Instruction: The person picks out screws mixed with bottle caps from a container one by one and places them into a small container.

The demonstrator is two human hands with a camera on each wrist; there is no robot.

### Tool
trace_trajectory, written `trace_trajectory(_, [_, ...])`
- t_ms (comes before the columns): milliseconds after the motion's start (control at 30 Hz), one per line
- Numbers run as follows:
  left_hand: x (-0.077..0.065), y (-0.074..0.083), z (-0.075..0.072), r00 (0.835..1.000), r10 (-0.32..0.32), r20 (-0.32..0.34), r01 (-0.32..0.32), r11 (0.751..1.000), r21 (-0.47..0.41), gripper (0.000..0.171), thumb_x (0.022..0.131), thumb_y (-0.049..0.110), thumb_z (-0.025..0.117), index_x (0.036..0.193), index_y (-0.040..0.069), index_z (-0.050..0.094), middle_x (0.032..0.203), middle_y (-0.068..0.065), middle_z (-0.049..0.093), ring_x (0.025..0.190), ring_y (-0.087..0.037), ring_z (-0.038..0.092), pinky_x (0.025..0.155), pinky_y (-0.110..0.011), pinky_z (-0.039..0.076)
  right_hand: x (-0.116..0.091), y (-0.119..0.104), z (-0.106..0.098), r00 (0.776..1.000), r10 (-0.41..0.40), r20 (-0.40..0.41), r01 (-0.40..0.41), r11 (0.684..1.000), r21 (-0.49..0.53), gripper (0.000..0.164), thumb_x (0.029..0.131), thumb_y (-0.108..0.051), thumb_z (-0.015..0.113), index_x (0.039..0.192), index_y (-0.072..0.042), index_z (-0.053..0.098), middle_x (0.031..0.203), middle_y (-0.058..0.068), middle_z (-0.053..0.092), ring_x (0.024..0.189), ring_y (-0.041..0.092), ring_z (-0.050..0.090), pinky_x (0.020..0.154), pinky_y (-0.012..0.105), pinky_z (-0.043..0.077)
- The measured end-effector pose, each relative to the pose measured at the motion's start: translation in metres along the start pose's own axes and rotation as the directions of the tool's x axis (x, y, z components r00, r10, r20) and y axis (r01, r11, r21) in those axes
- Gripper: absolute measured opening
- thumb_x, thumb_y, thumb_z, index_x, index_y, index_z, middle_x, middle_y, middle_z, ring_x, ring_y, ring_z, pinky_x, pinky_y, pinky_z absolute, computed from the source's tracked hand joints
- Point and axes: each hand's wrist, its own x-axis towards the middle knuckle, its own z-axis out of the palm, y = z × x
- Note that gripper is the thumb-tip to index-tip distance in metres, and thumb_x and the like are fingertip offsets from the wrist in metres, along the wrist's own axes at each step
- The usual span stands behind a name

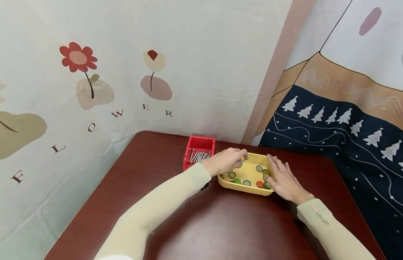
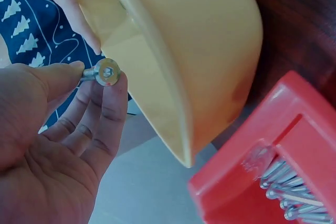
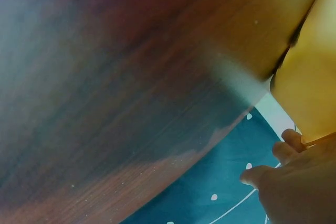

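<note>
My left hand [image 1: 228,160] is over the left side of a yellow tray [image 1: 246,189]. Between thumb and fingertips it pinches a silver bolt [image 2: 107,72], whose round head has a hex socket. My right hand [image 1: 287,182] holds the tray's right side, the thumb inside the wall and the other fingers along the rim and outside it. Inside the tray lie several bottle caps, among them a green cap [image 1: 237,181], a red cap [image 1: 259,184] and a silver-rimmed cap [image 1: 246,183]. My left hand hides part of the tray's inside.
A red bin [image 1: 190,144] with several silver bolts [image 1: 200,156] stands just left of the tray. Both containers are near the back edge of the dark red-brown table [image 1: 195,220]. Printed cloth [image 1: 204,65] hangs behind the table.
</note>
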Motion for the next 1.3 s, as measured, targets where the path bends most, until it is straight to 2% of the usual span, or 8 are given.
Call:
trace_trajectory(167, [-0.008, -0.004, 0.0, 0.999, -0.02, -0.03, 0.018, 0.997, -0.074, 0.027, 0.118, 0.024, 0.072, 0.144, 0.018, 0.068, 0.133, -0.004, 0.077, 0.108, -0.013, 0.072, 0.098, -0.027, 0.065, 0.0, 0.002, -0.001, 1.0, 0.0, 0.005, 0.0, 1.0, 0.004, 0.087, 0.115, -0.031, 0.063, 0.185, -0.002, 0.02, 0.19, 0.027, 0.026, 0.176, 0.056, 0.023, 0.137, 0.088, 0.015])
trace_trajectory(333, [-0.014, -0.009, 0.001, 0.995, -0.028, -0.091, 0.02, 0.995, -0.093, 0.026, 0.117, 0.02, 0.072, 0.142, 0.013, 0.07, 0.133, -0.008, 0.078, 0.111, -0.016, 0.074, 0.094, -0.024, 0.065, 0.0, 0.003, 0.0, 1.0, 0.0, -0.001, 0.0, 1.0, -0.002, 0.087, 0.115, -0.031, 0.063, 0.185, -0.002, 0.02, 0.19, 0.027, 0.027, 0.177, 0.055, 0.023, 0.137, 0.088, 0.016])
trace_trajectory(633, [-0.021, -0.023, -0.002, 0.973, -0.084, -0.216, 0.054, 0.988, -0.142, 0.022, 0.115, 0.007, 0.068, 0.136, 0.005, 0.074, 0.117, -0.012, 0.084, 0.101, -0.018, 0.079, 0.084, -0.023, 0.065, -0.001, 0.002, 0.0, 1.0, -0.011, -0.017, 0.011, 1.0, -0.002, 0.087, 0.114, -0.032, 0.064, 0.185, -0.003, 0.022, 0.19, 0.027, 0.029, 0.176, 0.054, 0.025, 0.137, 0.088, 0.017])
trace_trajectory(967, [-0.032, -0.042, -0.008, 0.947, -0.213, -0.242, 0.144, 0.951, -0.272, 0.023, 0.115, 0.009, 0.068, 0.137, 0.005, 0.073, 0.119, -0.013, 0.084, 0.103, -0.02, 0.08, 0.086, -0.03, 0.068, -0.001, 0.004, 0.001, 1.0, -0.005, 0.003, 0.005, 1.0, -0.001, 0.088, 0.115, -0.031, 0.063, 0.185, -0.001, 0.019, 0.191, 0.027, 0.026, 0.177, 0.055, 0.022, 0.137, 0.087, 0.015])
trace_trajectory(1167, [-0.037, -0.053, -0.009, 0.934, -0.224, -0.278, 0.145, 0.949, -0.279, 0.023, 0.114, 0.007, 0.066, 0.136, 0.005, 0.074, 0.118, -0.014, 0.085, 0.104, -0.022, 0.081, 0.085, -0.031, 0.067, 0.0, 0.004, 0.001, 1.0, -0.001, 0.007, 0.001, 1.0, -0.002, 0.089, 0.115, -0.031, 0.064, 0.185, -0.002, 0.018, 0.191, 0.027, 0.025, 0.177, 0.056, 0.021, 0.137, 0.088, 0.015])
trace_trajectory(1300, [-0.04, -0.06, -0.01, 0.928, -0.238, -0.285, 0.153, 0.944, -0.291, 0.025, 0.113, 0.006, 0.065, 0.136, 0.004, 0.073, 0.116, -0.015, 0.084, 0.095, -0.02, 0.078, 0.078, -0.027, 0.062, 0.0, 0.004, 0.001, 1.0, 0.002, 0.011, -0.002, 1.0, -0.002, 0.089, 0.115, -0.032, 0.063, 0.185, -0.002, 0.018, 0.192, 0.026, 0.024, 0.177, 0.056, 0.021, 0.138, 0.087, 0.015])
